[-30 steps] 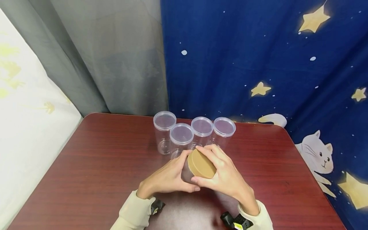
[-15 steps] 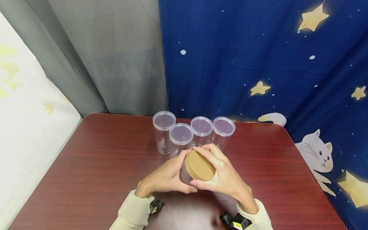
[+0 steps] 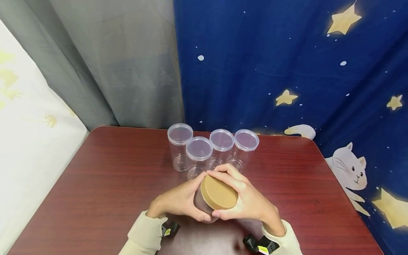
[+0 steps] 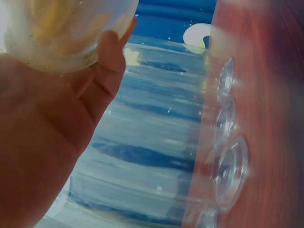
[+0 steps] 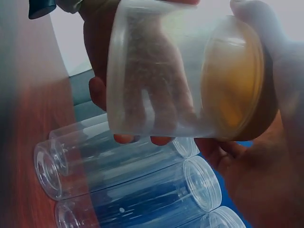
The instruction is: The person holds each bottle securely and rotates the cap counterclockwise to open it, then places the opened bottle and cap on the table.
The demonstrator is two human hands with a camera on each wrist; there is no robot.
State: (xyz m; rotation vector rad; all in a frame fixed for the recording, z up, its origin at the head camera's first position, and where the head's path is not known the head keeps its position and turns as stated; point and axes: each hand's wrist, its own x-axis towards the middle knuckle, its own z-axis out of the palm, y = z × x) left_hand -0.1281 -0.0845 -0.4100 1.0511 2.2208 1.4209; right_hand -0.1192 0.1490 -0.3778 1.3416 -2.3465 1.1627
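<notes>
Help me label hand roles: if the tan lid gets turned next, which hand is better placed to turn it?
The right hand, I'd judge: its thumb and fingers curl around the tan lid, while the left hand grips the jar's body, so that one seems suited to steadying.

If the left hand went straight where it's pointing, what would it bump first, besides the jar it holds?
Probably the right hand, curled around the tan lid of the jar just ahead, though depth is unclear.

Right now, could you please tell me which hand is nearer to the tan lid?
Right: the right hand grips the tan lid; the left hand holds the jar body, left of the lid.
</notes>
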